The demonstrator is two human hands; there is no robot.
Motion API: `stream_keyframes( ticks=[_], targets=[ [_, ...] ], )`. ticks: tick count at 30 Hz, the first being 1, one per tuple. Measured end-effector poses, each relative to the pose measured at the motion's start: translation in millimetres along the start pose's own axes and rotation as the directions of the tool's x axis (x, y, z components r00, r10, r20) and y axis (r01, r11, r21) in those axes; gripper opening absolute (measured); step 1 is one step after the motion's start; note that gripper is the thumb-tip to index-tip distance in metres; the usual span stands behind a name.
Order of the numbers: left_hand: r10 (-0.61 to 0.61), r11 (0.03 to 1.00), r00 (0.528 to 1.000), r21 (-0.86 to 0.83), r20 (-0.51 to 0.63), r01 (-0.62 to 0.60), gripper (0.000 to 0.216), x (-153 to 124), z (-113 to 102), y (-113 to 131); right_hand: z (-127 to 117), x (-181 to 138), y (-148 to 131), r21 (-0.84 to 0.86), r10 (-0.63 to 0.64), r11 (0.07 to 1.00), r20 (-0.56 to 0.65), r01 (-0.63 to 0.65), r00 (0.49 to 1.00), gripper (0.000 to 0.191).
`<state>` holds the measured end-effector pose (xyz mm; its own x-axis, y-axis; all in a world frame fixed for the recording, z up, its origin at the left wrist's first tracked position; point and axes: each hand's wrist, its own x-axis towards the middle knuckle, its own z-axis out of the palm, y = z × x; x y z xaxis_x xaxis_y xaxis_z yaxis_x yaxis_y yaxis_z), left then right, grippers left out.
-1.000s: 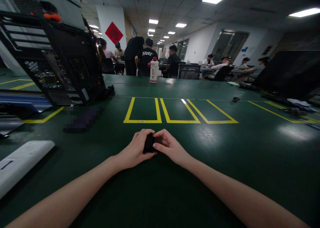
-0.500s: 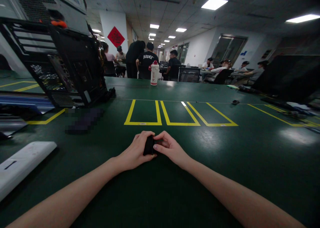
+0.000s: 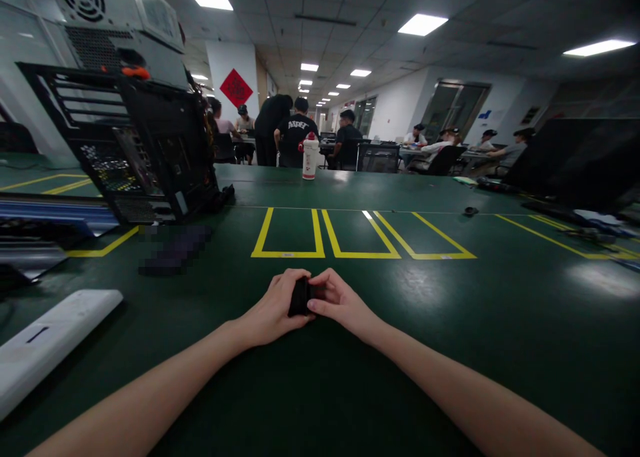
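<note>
Both my hands rest together on the green table (image 3: 450, 323), just in front of the yellow taped boxes (image 3: 360, 237). My left hand (image 3: 273, 307) curls its fingers round a small black object (image 3: 300, 297). My right hand (image 3: 337, 302) pinches the same object from the right with thumb and fingers. Most of the black object is hidden between the two hands, so its shape is unclear.
An open black computer case (image 3: 135, 143) stands at the left back, with a grey case behind it. A white flat device (image 3: 50, 340) lies near the left edge. A white bottle with a red cap (image 3: 311, 157) stands at the far side. Several people sit beyond the table.
The view has tilted up slightly, so everything sits a little lower in the picture. Both hands stay closed on the black object in the same place.
</note>
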<state>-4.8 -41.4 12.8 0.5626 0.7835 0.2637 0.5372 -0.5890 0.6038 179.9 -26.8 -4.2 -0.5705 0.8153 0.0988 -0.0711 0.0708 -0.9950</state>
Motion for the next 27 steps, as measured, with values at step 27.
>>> stream_keyframes(
  ticks=[27],
  targets=[
    [0.042,0.999,0.999,-0.005,-0.002,-0.042,0.054,0.6,-1.8,2.7,1.9,-0.4,-1.0,-0.089,0.008,0.996,-0.058,-0.013,0.998,0.030]
  ],
)
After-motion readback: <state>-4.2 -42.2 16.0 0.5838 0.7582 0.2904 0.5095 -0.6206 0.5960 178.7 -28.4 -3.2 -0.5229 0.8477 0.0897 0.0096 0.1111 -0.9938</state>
